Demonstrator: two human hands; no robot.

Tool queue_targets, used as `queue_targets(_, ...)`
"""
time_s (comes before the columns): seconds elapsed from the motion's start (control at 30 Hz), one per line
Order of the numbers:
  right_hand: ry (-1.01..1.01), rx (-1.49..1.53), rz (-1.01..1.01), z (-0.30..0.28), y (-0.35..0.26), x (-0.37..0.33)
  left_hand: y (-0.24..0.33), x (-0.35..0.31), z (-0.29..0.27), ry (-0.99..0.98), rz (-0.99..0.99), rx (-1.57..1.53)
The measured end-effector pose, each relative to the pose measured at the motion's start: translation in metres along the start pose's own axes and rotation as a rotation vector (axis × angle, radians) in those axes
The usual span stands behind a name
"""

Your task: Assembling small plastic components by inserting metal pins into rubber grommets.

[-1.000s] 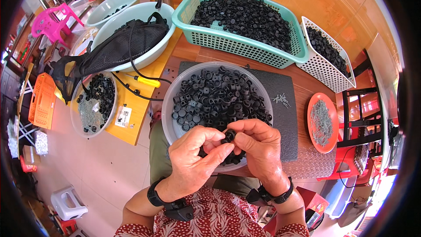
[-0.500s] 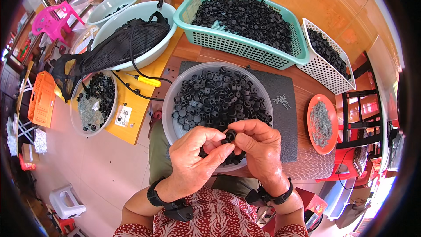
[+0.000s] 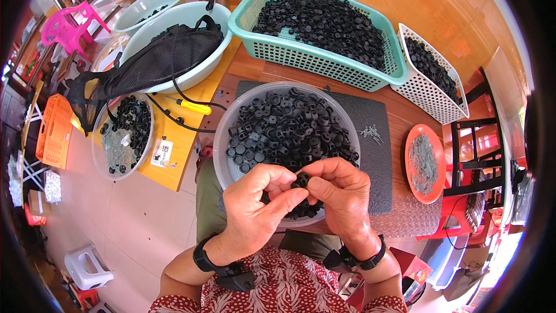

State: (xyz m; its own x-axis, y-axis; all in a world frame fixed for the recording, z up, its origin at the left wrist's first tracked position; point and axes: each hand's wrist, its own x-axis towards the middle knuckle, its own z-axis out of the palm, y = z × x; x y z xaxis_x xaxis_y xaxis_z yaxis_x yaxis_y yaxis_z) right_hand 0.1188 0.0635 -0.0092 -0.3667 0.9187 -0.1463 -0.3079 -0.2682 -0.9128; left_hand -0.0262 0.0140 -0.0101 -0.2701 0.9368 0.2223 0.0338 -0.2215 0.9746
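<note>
Between the fingertips of both hands is a small round black plastic part (image 3: 300, 181), held over the near side of a translucent bowl (image 3: 222, 156). My left hand (image 3: 258, 200) pinches it from the left with thumb and forefinger. From the right, the thumb and fingers of my right hand (image 3: 341, 194) close on the same piece. Fingertips hide much of it. Loose black plastic parts (image 3: 284, 122) fill the bowl, some cup-shaped, some like flat caps. Under the bowl lies a dark grey mat (image 3: 376, 156), where several small metal pins (image 3: 370, 134) rest right of the bowl.
Behind the bowl stands a green basket (image 3: 324, 64) of black parts, beside a white basket (image 3: 431, 95). An orange plate (image 3: 443, 165) of metal pins sits right. Leftward are a pale green basin (image 3: 223, 29) under a black mesh bag (image 3: 168, 58), a yellow-handled screwdriver (image 3: 196, 106) and a clear tray (image 3: 99, 159).
The black part has turned slightly between my fingertips. Both hands stay nearly in the same place over the bowl.
</note>
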Motion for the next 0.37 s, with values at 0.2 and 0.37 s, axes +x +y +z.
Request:
queue_targets(0.2,0.006,-0.040,-0.036,-0.0005,0.0006,-0.0022,0.0032,0.0003,-0.0015,-0.066,-0.095,-0.008)
queue_targets(0.37,-0.017,-0.025,-0.073,-0.0017,0.0036,-0.0030,0.0028,0.0018,-0.0027,-0.110,-0.090,-0.011)
